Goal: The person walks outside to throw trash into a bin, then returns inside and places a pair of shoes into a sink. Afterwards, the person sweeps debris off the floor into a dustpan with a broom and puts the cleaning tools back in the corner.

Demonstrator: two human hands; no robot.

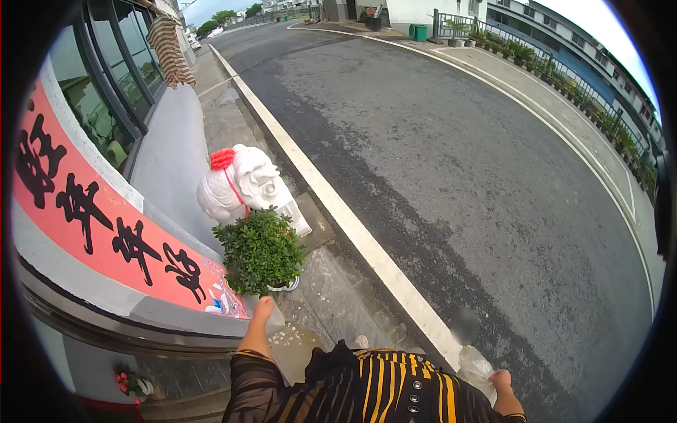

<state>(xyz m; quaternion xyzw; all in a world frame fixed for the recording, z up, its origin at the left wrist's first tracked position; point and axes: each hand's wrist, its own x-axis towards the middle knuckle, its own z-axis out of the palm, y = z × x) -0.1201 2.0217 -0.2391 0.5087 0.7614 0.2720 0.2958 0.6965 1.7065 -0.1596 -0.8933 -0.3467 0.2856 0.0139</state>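
My left hand (264, 307) is closed, just below a round leafy potted bush (259, 250). The hand seems apart from the leaves, and whatever its fingers may hold is hidden. At the lower right, my right hand (501, 381) is closed on a crumpled, see-through plastic bag (477, 368), which hangs over the road's white edge line. Behind the bush stands a white elephant statue (240, 180) wearing a red bow (222, 158). Part of the bush's white pot (285, 284) shows under the leaves.
A red banner with black characters (116, 225) lines the doorway wall on the left. Asphalt road (451, 162) runs along the right, beyond a white line (331, 197). Striped cloth (168, 49) hangs by the window. A red-flowered plant (123, 383) sits lower left.
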